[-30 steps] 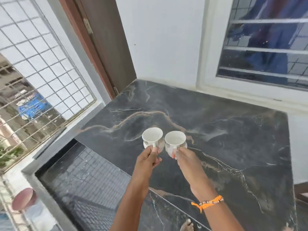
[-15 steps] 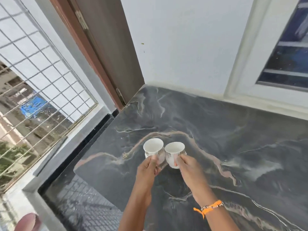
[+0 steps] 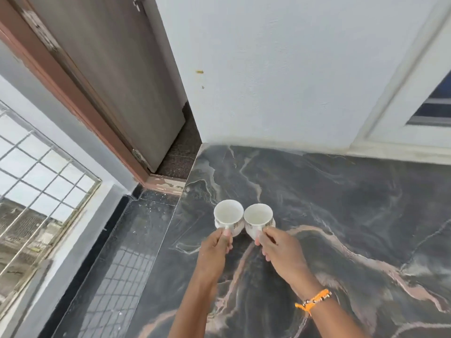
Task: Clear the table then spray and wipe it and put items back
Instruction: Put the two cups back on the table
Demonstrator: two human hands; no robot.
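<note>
- Both hands pinch cup handles: the left hand (image 3: 214, 250) holds the handle of the left cup (image 3: 228, 217) between thumb and curled fingers, and the right hand (image 3: 280, 250) pinches the handle of the right cup (image 3: 258, 219) the same way.
- Dark marble table (image 3: 341, 215), veined in pink and white, fills the right and lower part of the view; its far edge meets the white wall (image 3: 268, 69), and its right side is cut off by the frame.
- Brown door (image 3: 109, 69) stands at the upper left, with a metal window grille (image 3: 36, 179) lower left; both are cut off at the frame edge.
- Two white cups sit side by side near the table's left edge, rims touching or almost so; whether their bases rest on the marble is hard to tell.
- Both cups show white insides with nothing in them, and a patterned band runs round each below the rim; its detail is too blurred to make out.
- Orange bracelet (image 3: 313, 300) circles the right wrist.
</note>
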